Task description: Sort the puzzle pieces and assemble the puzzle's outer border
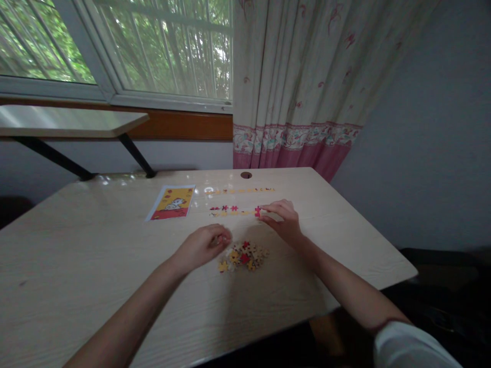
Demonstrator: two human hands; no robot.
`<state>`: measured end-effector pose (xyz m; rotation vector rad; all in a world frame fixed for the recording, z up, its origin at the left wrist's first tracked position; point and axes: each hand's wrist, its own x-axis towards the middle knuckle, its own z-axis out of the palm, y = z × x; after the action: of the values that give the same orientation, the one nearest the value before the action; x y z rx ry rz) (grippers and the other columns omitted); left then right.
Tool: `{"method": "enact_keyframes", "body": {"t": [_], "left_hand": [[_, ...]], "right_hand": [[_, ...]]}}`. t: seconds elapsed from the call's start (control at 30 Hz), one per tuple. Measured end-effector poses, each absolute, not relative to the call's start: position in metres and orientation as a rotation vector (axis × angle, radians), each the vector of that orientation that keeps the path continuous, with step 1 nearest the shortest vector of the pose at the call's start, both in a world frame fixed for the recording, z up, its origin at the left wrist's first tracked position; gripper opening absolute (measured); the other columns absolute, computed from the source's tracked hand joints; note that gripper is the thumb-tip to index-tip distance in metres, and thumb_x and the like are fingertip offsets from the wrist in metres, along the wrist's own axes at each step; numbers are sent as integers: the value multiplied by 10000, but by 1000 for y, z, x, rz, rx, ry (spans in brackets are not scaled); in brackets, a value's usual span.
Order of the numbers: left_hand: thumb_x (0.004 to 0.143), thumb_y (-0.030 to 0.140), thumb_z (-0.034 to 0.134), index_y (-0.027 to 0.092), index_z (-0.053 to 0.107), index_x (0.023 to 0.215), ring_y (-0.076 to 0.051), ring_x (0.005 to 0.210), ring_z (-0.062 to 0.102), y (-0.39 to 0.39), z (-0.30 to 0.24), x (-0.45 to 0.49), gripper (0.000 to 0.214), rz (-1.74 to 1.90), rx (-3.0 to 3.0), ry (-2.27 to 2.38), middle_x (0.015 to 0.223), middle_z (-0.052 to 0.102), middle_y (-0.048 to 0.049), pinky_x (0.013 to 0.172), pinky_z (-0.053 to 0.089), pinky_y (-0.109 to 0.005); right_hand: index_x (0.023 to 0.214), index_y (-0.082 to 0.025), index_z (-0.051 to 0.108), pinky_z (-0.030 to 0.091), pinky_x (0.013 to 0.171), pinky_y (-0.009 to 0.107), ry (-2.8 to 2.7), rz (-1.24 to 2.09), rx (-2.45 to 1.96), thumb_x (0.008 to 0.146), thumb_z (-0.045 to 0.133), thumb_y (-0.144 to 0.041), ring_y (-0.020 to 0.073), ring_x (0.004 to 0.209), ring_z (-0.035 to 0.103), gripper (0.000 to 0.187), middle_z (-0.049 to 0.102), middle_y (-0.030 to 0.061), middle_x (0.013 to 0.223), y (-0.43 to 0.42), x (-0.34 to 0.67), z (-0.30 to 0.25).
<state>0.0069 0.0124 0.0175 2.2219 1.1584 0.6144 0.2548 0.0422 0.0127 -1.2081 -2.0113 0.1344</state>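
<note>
Sitting on a pale wooden table (95, 266) is a small pile of loose puzzle pieces (244, 255), red, yellow and white, near the middle. The left hand (203, 246) rests just left of the pile, with its fingers curled in. The fingertips are pressed together at the pile's left edge, but it is too small to tell if a piece is between them.

The right hand (282, 221) lies a little farther away and to the right. Its fingers point left and pinch a red piece (258, 211). That piece sits at the right end of a short row of joined pieces (232, 210). A second, longer row of yellow pieces (241, 190) lies farther back, close to a round hole (246, 175) in the table top.

To the far left of the rows lies a picture card (172, 202), yellow and red with a white animal on it.

Behind the table are a window (115, 46) with green trees outside, a flowered curtain (307, 76) with a pink bottom, and a folding shelf (65, 122) on the left.
</note>
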Motion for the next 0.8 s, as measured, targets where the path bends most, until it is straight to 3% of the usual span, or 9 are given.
{"method": "enact_keyframes", "body": {"t": [0.33,0.53,0.8], "left_hand": [[802,249,496,195,647,826,-121,580,508,17,13,-6,162,411,2329,1132,673,577,2,534,366,-200],[810,278,490,201,663,854,-120,567,507,16,15,-6,194,391,2334,1106,641,571,5,526,362,-198],[814,283,481,205,657,946,-127,587,513,16,14,-4,233,469,2342,1115,705,600,-16,556,386,-212]], "right_hand": [[914,-271,690,375,804,335,-1960,92,-1131,734,686,-373,182,796,572,207,662,32,823,44,258,10],[962,-221,668,424,745,302,-1861,281,-1155,768,639,-347,153,737,546,233,649,46,831,50,243,11],[952,-215,667,389,754,264,-2116,436,-1136,770,609,-437,141,815,552,293,647,30,889,130,182,22]]}}
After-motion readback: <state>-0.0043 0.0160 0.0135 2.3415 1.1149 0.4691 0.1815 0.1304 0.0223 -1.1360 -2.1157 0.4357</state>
